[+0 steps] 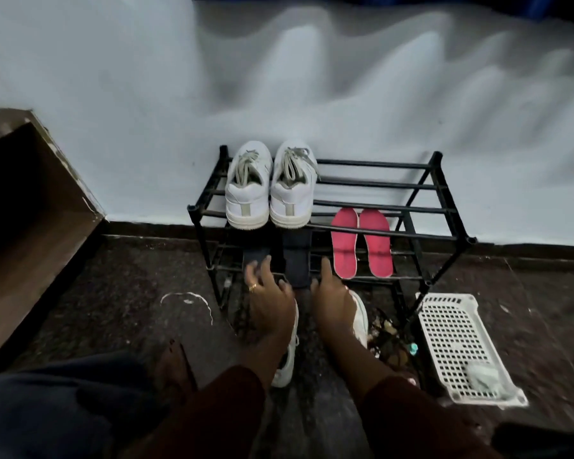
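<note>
Wall: we see a pale blue painted wall (113,94) right behind the black metal-bar shoe rack (371,165).
Floor: a dark speckled stone floor (130,276) runs under and in front of the rack.
Cabinet: a brown wooden cabinet (30,210) stands well to the left of the rack.
Rack: it stands against the wall, with tiers of thin rails.
Basket: a white perforated plastic basket (458,342) lies on the floor just right of the rack's front right leg.
Top pair: two white lace-up sneakers (249,193) sit on the left of the rack's top tier, heels towards us.
Floor pair: two more white sneakers (289,359) lie on the floor in front of the rack, partly under the wrists.
Pink pair: two flat pink soles (345,240) lie side by side on the rack's middle tier, right of centre.
Dark cloths: two dark folded cloth pieces (297,256) lie on the middle tier, below the top pair.
Left hand (269,299): the grip is released, fingers spread loosely at the left cloth piece.
Right hand (332,296): one finger is straight at the rack's front rail, just right of the other cloth piece; we cannot tell its grip.
Ring: a gold ring (252,287) sits on a left finger.
</note>
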A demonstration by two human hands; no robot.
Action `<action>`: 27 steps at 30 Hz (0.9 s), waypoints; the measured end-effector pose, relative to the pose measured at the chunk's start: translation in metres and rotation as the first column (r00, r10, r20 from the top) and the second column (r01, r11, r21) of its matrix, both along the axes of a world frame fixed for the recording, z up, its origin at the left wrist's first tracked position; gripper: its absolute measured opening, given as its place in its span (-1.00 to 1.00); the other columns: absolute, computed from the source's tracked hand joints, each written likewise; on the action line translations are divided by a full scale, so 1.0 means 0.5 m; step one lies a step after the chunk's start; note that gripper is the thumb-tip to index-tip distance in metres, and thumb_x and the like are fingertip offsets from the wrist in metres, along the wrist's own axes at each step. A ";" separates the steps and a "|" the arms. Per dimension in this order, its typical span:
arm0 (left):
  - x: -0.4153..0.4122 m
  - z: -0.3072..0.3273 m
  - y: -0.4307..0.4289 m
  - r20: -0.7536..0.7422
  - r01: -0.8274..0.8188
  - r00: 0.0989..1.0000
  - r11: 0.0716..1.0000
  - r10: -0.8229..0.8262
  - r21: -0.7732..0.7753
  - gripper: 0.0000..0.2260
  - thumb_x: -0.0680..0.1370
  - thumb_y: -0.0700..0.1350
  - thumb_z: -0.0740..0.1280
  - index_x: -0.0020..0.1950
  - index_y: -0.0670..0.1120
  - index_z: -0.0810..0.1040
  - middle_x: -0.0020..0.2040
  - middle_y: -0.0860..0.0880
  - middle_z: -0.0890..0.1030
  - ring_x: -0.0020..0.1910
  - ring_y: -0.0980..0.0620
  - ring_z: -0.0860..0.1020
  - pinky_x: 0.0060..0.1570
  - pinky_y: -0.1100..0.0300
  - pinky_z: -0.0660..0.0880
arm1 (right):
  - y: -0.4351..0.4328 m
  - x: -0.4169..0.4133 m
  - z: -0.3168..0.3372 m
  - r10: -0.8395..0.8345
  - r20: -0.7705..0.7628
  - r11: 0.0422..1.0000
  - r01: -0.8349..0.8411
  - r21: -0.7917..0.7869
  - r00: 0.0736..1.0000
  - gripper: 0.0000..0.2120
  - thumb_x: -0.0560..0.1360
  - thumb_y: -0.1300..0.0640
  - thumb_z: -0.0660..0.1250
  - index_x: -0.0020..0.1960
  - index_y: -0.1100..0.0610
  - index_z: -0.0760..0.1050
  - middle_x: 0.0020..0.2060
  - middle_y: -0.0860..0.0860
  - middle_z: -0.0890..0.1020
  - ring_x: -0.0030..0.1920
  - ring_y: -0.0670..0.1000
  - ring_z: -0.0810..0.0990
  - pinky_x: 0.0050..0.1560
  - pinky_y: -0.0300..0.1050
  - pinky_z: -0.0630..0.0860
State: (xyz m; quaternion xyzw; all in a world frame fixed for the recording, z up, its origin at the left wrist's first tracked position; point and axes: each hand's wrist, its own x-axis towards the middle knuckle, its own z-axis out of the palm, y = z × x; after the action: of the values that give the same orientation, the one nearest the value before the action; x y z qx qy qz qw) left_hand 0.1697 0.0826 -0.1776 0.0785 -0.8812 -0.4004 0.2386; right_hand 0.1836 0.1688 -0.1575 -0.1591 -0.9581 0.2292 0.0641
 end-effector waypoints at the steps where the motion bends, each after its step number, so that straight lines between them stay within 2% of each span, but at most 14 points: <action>1: 0.023 -0.039 0.001 0.052 -0.007 0.999 0.999 0.009 -0.038 -0.44 0.20 -0.35 0.49 0.20 -0.15 0.54 0.18 -0.33 0.51 -0.07 -0.25 0.61 -0.16 0.06 0.55 | 0.006 0.033 -0.033 -0.017 0.066 1.000 0.017 -0.004 0.998 -0.53 0.58 0.10 0.08 0.47 0.07 0.11 0.09 0.11 0.56 0.08 0.14 0.55 -0.02 -0.04 0.44; 3: 0.064 -0.120 0.005 0.171 -0.012 0.985 0.998 0.021 -0.057 -0.35 0.16 -0.32 0.53 0.21 -0.05 0.46 0.14 -0.38 0.50 -0.10 -0.31 0.59 -0.11 -0.01 0.55 | 0.018 0.092 -0.107 -0.063 0.173 0.998 0.066 -0.011 0.983 -0.60 0.59 0.09 0.06 0.42 0.08 0.20 0.15 0.09 0.54 0.15 0.11 0.53 0.08 -0.03 0.43; 4: 0.084 -0.160 0.009 0.240 0.000 0.971 0.999 0.013 -0.053 -0.32 0.16 -0.31 0.54 0.22 -0.02 0.42 0.16 -0.41 0.47 -0.09 -0.34 0.57 -0.07 -0.05 0.54 | 0.024 0.115 -0.147 -0.099 0.226 0.995 0.104 -0.011 0.969 -0.62 0.59 0.09 0.07 0.39 0.07 0.23 0.15 0.09 0.54 0.15 0.11 0.53 0.06 -0.03 0.44; 6: 0.121 -0.233 0.010 0.384 0.034 0.923 0.996 0.000 -0.080 -0.35 0.18 -0.27 0.54 0.24 -0.03 0.49 0.20 -0.45 0.42 -0.04 -0.39 0.53 0.01 -0.08 0.51 | 0.034 0.154 -0.220 -0.161 0.336 0.984 0.176 -0.015 0.928 -0.62 0.56 0.09 0.11 0.37 0.07 0.27 0.11 0.08 0.56 0.11 0.10 0.55 -0.01 -0.06 0.47; 9: 0.152 -0.317 0.005 0.638 0.063 0.769 0.991 0.026 -0.116 -0.38 0.33 -0.13 0.49 0.37 0.02 0.42 0.34 -0.42 0.30 0.20 -0.37 0.42 0.19 -0.09 0.40 | 0.054 0.186 -0.304 -0.235 0.469 0.960 0.278 -0.024 0.851 -0.65 0.56 0.17 0.12 0.35 0.09 0.30 0.15 0.11 0.47 0.16 0.12 0.49 0.05 -0.07 0.45; 12: 0.156 -0.389 -0.020 0.796 0.201 0.604 0.971 -0.020 -0.128 -0.36 0.41 0.07 0.33 0.46 0.09 0.21 0.31 -0.31 0.40 0.22 -0.31 0.43 0.20 -0.08 0.42 | 0.072 0.187 -0.351 -0.292 0.488 0.935 0.354 -0.038 0.823 -0.58 0.54 0.20 0.18 0.38 0.05 0.27 0.15 0.14 0.35 0.13 0.16 0.47 0.08 -0.03 0.44; 15: 0.148 -0.432 -0.032 0.845 0.213 0.534 0.971 -0.022 -0.109 -0.38 0.47 0.02 0.32 0.49 0.04 0.19 0.30 -0.29 0.41 0.23 -0.29 0.43 0.21 -0.02 0.39 | 0.091 0.166 -0.395 -0.278 0.498 0.930 0.361 -0.076 0.822 -0.41 0.48 0.21 0.28 0.44 -0.05 0.19 0.16 0.16 0.30 0.11 0.20 0.46 0.12 -0.02 0.41; 17: 0.136 -0.451 -0.026 0.861 0.199 0.509 0.974 -0.010 -0.106 -0.46 0.51 -0.04 0.28 0.48 -0.01 0.25 0.29 -0.31 0.38 0.23 -0.28 0.40 0.23 0.03 0.33 | 0.108 0.149 -0.419 -0.236 0.521 0.950 0.308 -0.054 0.820 -0.41 0.47 0.18 0.32 0.43 -0.05 0.20 0.17 0.18 0.31 0.09 0.20 0.47 0.14 -0.05 0.39; 20: 0.118 -0.491 -0.021 0.825 0.169 0.563 0.984 -0.053 -0.052 -0.58 0.45 0.11 0.13 0.23 0.01 0.52 0.12 -0.32 0.50 0.11 -0.29 0.47 0.12 0.02 0.32 | 0.129 0.121 -0.456 -0.182 0.574 0.970 0.241 -0.027 0.798 -0.48 0.49 0.15 0.31 0.41 0.00 0.25 0.17 0.21 0.32 0.11 0.22 0.48 0.15 -0.03 0.40; 21: 0.111 -0.499 -0.021 0.827 0.147 0.558 0.989 -0.067 -0.019 -0.63 0.45 0.11 0.15 0.15 0.02 0.55 0.10 -0.30 0.52 0.10 -0.29 0.49 0.12 0.02 0.37 | 0.132 0.110 -0.466 -0.181 0.584 0.970 0.240 -0.024 0.791 -0.54 0.50 0.17 0.29 0.38 0.05 0.30 0.17 0.21 0.33 0.12 0.23 0.48 0.15 -0.02 0.41; 23: 0.103 -0.507 -0.024 0.864 0.168 0.500 0.985 -0.050 -0.040 -0.72 0.48 -0.06 0.33 0.15 -0.11 0.57 0.11 -0.28 0.55 0.11 -0.25 0.51 0.13 0.05 0.41 | 0.137 0.093 -0.480 -0.204 0.589 0.970 0.244 0.011 0.782 -0.68 0.52 0.18 0.25 0.26 0.16 0.44 0.16 0.21 0.36 0.11 0.23 0.49 0.15 -0.01 0.43; 24: 0.099 -0.505 -0.023 0.860 0.151 0.510 0.987 -0.028 -0.057 -0.71 0.47 -0.11 0.36 0.12 -0.23 0.58 0.06 -0.32 0.56 0.07 -0.26 0.52 0.11 0.05 0.39 | 0.139 0.087 -0.485 -0.222 0.585 0.966 0.258 0.023 0.780 -0.73 0.53 0.19 0.24 0.21 0.20 0.48 0.14 0.21 0.38 0.09 0.23 0.51 0.14 -0.01 0.43; 26: 0.094 -0.488 -0.013 0.835 0.101 0.549 0.995 -0.047 -0.010 -0.65 0.43 -0.07 0.31 -0.05 -0.37 0.58 -0.09 -0.36 0.59 -0.02 -0.27 0.55 0.04 0.01 0.39 | 0.140 0.083 -0.489 -0.236 0.582 0.958 0.286 0.006 0.778 -0.76 0.53 0.20 0.22 0.15 0.25 0.51 0.11 0.22 0.40 0.06 0.24 0.52 0.11 0.00 0.45; 27: 0.096 -0.492 -0.010 0.838 0.132 0.543 0.991 -0.051 -0.026 -0.65 0.45 -0.05 0.27 -0.07 -0.36 0.57 -0.10 -0.33 0.60 -0.02 -0.25 0.56 0.03 0.01 0.39 | 0.139 0.085 -0.490 -0.237 0.581 0.952 0.306 -0.022 0.779 -0.76 0.54 0.21 0.21 0.15 0.28 0.50 0.09 0.22 0.40 0.06 0.24 0.52 0.09 0.01 0.44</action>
State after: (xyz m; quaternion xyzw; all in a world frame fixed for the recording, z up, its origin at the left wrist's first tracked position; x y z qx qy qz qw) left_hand 0.2175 0.0777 -0.4233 0.2030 -0.9078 -0.2887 -0.2267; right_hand 0.2260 0.2385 -0.4028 -0.3605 -0.8849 0.2140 -0.2030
